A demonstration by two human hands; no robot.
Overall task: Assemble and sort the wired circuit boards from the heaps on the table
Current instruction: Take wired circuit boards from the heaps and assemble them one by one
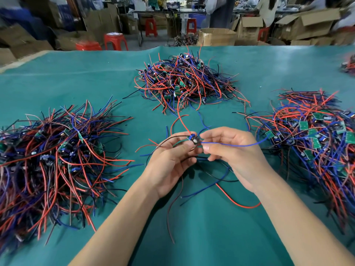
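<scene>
landmark: small circuit board [193, 139], held up above the green table cloth [207, 237], mid-frame between both hands
left hand [169, 160]: fingers curled, pinching the board from its left side, thumb and fingertips on it; a black wire [169, 139] arcs over the knuckles to the board
right hand [230, 148]: fingers curled, pinching a blue wire [234, 144] right at the board's right edge; wire runs off to the right toward the right heap
red wire [182, 120]: leaves the board upward, toward the far heap
loose leads: blue, red and dark wires hang below the hands and lie on the cloth, nearer the camera than the board
left heap [57, 154]: left of the board, big tangle of red, blue, black wires with boards mixed in
far heap [184, 81]: beyond the board, smaller tangle, green boards visible
right heap [315, 143]: right of the board, green boards face up among wires
background: beyond the table, red stools [115, 41], cardboard boxes [217, 36], people at benches, blurred
</scene>
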